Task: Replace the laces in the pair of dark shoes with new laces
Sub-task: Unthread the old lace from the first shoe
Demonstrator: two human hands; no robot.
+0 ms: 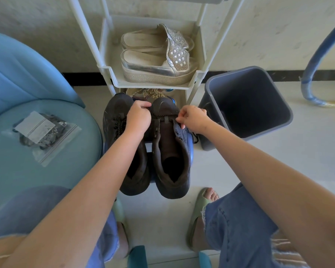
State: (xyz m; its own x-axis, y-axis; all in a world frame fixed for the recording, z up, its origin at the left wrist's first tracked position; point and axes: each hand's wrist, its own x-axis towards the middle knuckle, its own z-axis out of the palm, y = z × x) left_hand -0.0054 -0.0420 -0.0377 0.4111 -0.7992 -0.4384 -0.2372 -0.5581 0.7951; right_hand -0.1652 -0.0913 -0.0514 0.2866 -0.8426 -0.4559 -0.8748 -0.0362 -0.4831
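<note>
Now, both dark shoes sit side by side on a small blue stool (191, 151) between the knees, toes at its far edge, heels hanging over the near edge. The shoe on the left (114, 111) is laced up, dark cord (118, 124) criss-crossing its front. The shoe on the right (172, 151) gapes open, tongue loose, with just one lace (161, 114) running across near the toe.

The left hand (138, 118) sits between the two shoes, fingers (143, 104) curled tight around that lace at the inner side of the right shoe. The right hand (194, 120) is at the shoe's outer side, fingers (182, 118) narrowed to a pinch on the lace where it leaves the eyelet row.

Over on the left, a clear bag (43, 130) of dark laces lies flat on a blue chair seat (75, 167), well apart from the shoes. Just beyond the stool stands a pale rack (153, 85) with silver platform sandals (159, 64) on its shelf. A grey bin (249, 93) stands on the floor just beside the stool's right edge.
</note>
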